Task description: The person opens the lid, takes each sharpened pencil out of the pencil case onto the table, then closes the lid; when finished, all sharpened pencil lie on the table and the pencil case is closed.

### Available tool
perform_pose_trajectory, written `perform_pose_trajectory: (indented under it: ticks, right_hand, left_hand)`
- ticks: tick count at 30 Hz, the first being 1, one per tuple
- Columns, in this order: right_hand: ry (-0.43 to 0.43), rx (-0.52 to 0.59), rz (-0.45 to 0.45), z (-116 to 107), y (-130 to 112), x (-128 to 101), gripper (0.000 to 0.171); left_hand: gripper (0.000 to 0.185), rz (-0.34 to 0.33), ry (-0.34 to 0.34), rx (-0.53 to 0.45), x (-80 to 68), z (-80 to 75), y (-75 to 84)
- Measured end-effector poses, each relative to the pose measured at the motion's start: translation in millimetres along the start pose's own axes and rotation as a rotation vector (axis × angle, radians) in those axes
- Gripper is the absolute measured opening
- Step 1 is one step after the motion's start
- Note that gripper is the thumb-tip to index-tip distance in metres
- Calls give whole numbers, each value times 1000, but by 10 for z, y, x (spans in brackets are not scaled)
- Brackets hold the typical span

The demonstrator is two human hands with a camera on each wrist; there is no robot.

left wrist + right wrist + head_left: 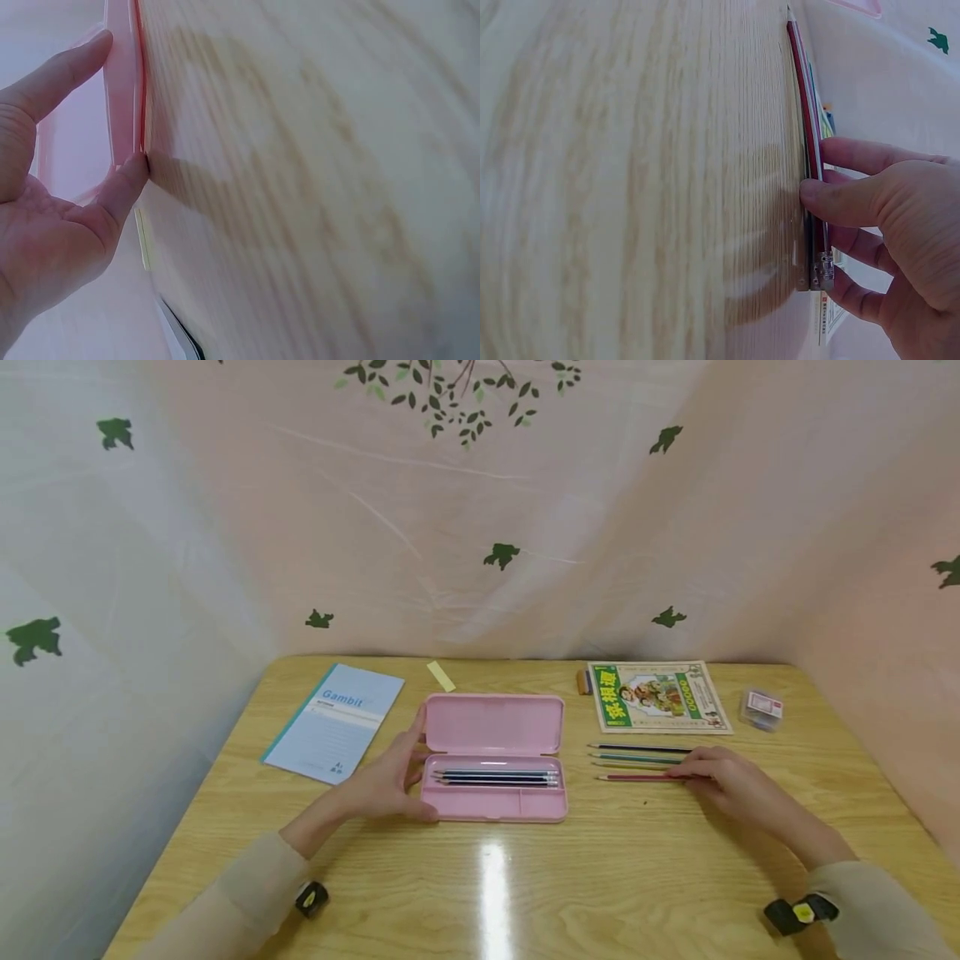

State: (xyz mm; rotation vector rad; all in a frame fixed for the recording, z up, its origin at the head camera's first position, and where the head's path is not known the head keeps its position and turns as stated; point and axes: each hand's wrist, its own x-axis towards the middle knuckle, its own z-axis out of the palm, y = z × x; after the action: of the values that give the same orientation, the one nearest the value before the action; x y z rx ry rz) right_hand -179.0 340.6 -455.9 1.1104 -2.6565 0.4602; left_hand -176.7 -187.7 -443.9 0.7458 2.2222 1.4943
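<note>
An open pink pencil case (468, 806) lies on the table with its lid (493, 724) folded back. Several dark pencils (495, 778) lie in its long upper compartment, eraser ends to the right. My left hand (382, 781) holds the case's left end, thumb at the near corner and a finger by the lid. To the right, my right hand (723, 781) pinches a red pencil (637, 777) near its eraser end, tip pointing left. Beyond it lie a teal pencil (637, 759) and a black pencil (637, 747), their right ends partly hidden by the hand.
A blue notebook (330, 727) lies at the left. Behind the case is a yellow strip (441, 677). At the back right are a printed booklet (660, 697), a small orange and blue block (583, 682) and a small clear box (762, 710). A curtain (420, 593) hangs behind the table.
</note>
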Motion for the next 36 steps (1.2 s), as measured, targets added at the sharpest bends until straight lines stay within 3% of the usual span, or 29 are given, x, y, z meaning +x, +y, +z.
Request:
perform_pose_trajectory:
  ticks: [16, 27, 36]
  right_hand:
    - [-8, 6, 14, -10, 7, -2, 37]
    - [15, 18, -16, 20, 10, 4, 37]
    - [-9, 33, 51, 14, -12, -16, 39]
  left_hand:
    - [148, -45, -1, 42, 20, -14, 11]
    - [148, -41, 7, 34, 24, -19, -39]
    - [150, -70, 9, 41, 16, -3, -21]
